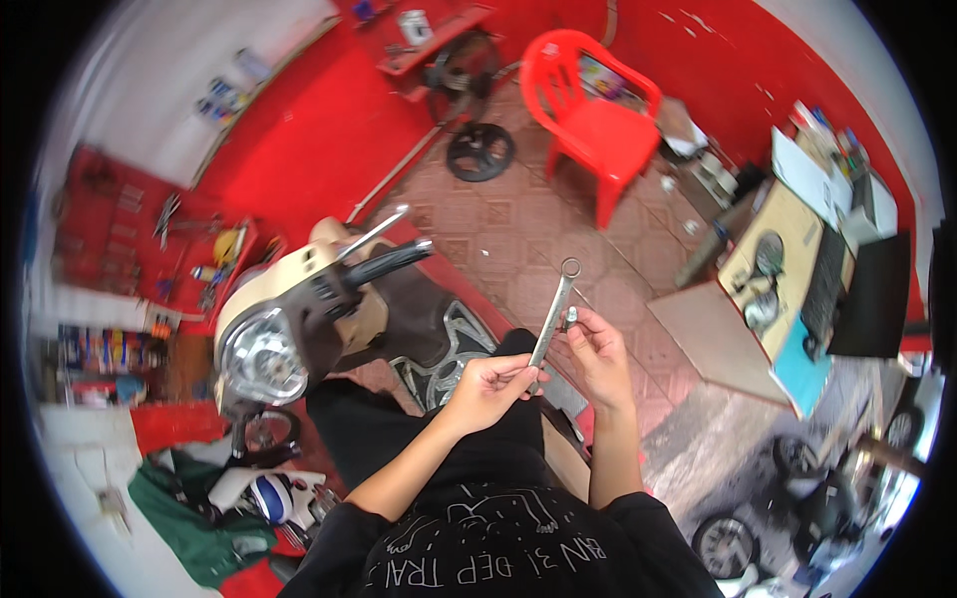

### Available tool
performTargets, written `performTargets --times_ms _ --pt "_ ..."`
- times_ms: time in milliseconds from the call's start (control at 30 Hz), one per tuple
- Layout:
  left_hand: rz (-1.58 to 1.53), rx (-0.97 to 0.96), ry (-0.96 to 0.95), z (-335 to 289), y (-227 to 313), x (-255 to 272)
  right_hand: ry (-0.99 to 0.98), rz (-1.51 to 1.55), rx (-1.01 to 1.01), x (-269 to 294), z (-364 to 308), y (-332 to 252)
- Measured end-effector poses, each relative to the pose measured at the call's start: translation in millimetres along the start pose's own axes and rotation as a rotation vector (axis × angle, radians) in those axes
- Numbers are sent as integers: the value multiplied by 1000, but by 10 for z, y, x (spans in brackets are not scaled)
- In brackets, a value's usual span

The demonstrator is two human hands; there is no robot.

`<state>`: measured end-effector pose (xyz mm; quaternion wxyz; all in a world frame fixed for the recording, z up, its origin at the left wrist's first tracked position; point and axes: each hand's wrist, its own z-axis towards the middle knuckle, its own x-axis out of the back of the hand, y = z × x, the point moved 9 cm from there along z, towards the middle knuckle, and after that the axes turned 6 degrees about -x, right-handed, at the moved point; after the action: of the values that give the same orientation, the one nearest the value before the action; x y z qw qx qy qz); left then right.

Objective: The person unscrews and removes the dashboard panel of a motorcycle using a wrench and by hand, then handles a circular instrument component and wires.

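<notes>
Head: wrench (553, 315) in left hand (488, 392), beside metal piece (571, 315) in right hand (599, 364).

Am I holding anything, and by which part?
Left fingers: a wrench, near its lower end. Right fingers: a small metal piece, gripped part hidden.

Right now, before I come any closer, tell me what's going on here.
A person is handling a wrench and a small metal piece. The left hand grips the wrench by its lower part, ring end pointing away from the body. The right hand pinches the small metal piece beside the wrench; exactly what it is, I can't tell. A cream scooter stands ahead to the left, and a red chair is farther off.
</notes>
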<state>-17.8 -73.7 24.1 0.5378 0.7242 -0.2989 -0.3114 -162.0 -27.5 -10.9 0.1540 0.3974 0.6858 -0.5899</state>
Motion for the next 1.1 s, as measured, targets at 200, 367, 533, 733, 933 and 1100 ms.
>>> performTargets --times_ms 200,367,533,733,933,1100 --pt "-18 -121 298 -747 264 702 -348 -90 -47 -1423 112 66" --pt "-41 -217 442 -1322 386 1018 -557 -109 -330 -2290 -97 599" --pt "533 -368 491 -1742 911 1265 -569 -71 -368 -2558 -122 901" --pt "276 -533 721 -2002 1340 1750 -540 -201 -454 -2751 -219 1149" --pt "-97 -773 635 -1827 1023 1982 -502 -511 -210 -2922 -180 1048" --pt "-330 -639 558 -1676 1088 2380 -416 -450 -111 -2753 -35 760"
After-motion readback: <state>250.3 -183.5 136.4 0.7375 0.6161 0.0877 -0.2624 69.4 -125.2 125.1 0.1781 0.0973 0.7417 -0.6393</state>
